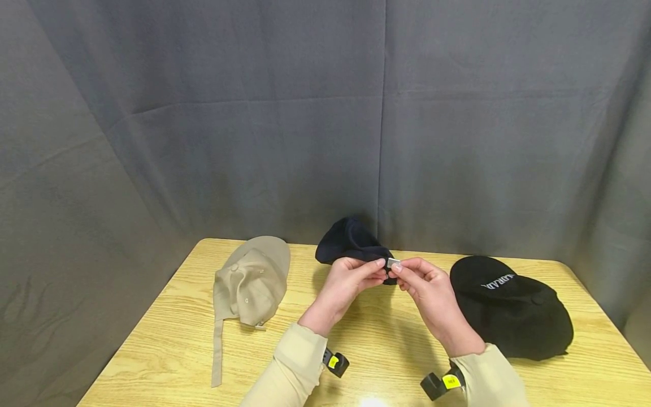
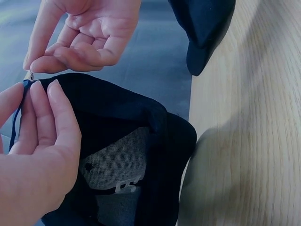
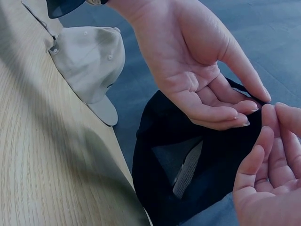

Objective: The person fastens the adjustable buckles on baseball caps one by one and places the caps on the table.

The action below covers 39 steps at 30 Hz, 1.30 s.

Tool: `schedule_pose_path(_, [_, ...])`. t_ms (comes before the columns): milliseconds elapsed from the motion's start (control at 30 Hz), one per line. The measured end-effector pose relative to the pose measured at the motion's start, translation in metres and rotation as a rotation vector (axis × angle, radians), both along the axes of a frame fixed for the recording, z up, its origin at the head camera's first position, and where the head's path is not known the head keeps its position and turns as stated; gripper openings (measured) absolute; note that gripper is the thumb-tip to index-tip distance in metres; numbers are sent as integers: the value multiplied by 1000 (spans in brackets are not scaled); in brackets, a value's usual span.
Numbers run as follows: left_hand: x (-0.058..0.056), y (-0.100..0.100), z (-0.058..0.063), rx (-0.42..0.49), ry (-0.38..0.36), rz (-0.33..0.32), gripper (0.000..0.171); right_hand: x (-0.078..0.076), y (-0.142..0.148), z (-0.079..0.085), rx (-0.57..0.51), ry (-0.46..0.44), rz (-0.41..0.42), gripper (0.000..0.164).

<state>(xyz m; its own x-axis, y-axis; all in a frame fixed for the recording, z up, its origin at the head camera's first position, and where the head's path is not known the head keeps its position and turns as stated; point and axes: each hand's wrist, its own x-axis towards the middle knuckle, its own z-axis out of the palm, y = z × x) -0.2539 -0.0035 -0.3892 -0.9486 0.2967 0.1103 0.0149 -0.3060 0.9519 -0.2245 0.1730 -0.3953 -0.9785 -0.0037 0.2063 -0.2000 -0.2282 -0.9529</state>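
A dark navy cap [image 1: 351, 240] is held up over the back of the table, its inside with a mesh lining [image 2: 117, 160] facing the left wrist view. My left hand [image 1: 338, 288] pinches the cap's strap between thumb and fingers. Close beside it, my right hand [image 1: 429, 294] pinches the small silver metal buckle [image 1: 391, 263] at the strap. Thumbs and fingertips of both hands nearly meet there. In the right wrist view, the fingers of the right hand [image 3: 273, 165] hide the buckle, and the left hand [image 3: 202, 70] lies across the cap's edge.
To the left lies a beige cap [image 1: 254, 277], its loose strap [image 1: 217, 350] stretched toward the front. On the right, a black cap [image 1: 513, 311] with white lettering rests on the wooden table [image 1: 168, 345]. A grey curtain [image 1: 305, 141] hangs behind the table.
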Motion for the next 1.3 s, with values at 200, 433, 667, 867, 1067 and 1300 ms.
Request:
schedule_pose_path(200, [1,-1,2,-4,-1,-12,20,-1,0,0,31,0,-13,13])
schedule_pose_path(433, [3,0,1,-7,27,-8,19,0,-1,0,33,-5,-19,12])
schedule_pose_path(667, [3,0,0,-3,37,10,10,0,-2,0,34,-14,-21,13])
schedule_pose_path(867, [2,-3,0,14,37,4,14,0,-1,1,48,-20,-25,15])
schedule_pose_path(1067, [1,-3,-2,-6,40,16,15,0,-2,2,26,-25,-19,12])
schedule_pose_path(1300, [4,-1,1,2,44,27,14,-1,-1,1,21,-64,-31,12])
